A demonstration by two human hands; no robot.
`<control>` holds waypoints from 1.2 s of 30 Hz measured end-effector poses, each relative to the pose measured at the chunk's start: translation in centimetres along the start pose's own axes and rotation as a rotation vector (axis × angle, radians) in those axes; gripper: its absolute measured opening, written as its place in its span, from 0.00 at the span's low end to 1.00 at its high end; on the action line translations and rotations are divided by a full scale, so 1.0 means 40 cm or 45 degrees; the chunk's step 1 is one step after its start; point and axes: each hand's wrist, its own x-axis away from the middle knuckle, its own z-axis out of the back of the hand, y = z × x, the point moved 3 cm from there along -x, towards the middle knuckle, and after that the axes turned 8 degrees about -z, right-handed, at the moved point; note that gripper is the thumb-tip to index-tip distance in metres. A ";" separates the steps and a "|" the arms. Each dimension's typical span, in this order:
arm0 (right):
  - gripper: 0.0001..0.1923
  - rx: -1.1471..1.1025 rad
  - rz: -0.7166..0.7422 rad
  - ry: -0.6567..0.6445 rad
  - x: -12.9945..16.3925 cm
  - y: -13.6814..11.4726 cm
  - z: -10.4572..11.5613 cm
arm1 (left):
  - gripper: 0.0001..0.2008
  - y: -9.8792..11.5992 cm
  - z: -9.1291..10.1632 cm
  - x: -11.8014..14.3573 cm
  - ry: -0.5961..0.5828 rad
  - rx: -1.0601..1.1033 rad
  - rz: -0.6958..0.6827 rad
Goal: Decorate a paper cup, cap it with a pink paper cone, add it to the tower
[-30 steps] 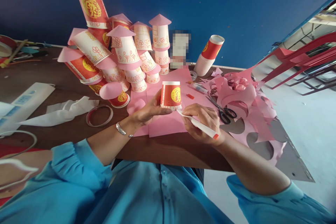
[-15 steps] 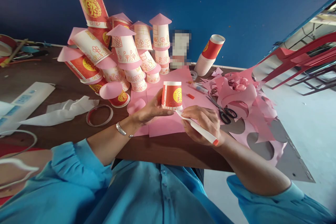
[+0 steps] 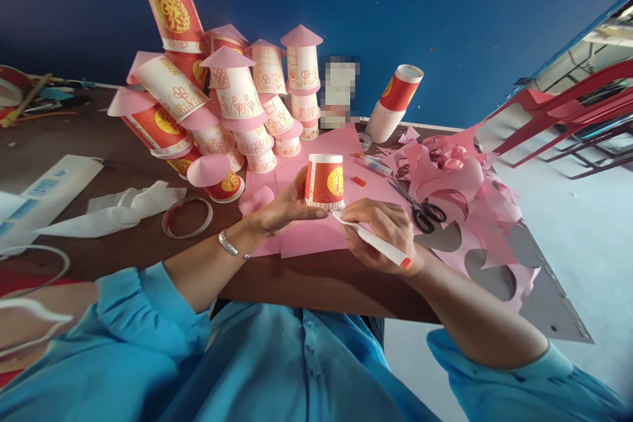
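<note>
My left hand grips an upside-down red paper cup with a yellow emblem, holding it on a pink paper sheet. My right hand holds a white pen with a red end; its tip touches the cup's rim at the lower right. Both hands sit near the front edge of the brown table.
A pile of decorated cups with pink cone roofs stands behind. A stack of plain cups leans at the back. Scissors, a glue stick and pink paper scraps lie to the right. A tape ring and white plastic lie left.
The cup has been turned a little, so the yellow emblem now faces further right. The pen tip stays at the cup's rim. Both hands remain in almost the same place.
</note>
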 end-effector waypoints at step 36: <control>0.10 0.045 0.100 0.117 0.002 0.005 0.010 | 0.46 0.018 -0.006 -0.004 0.097 -0.251 -0.084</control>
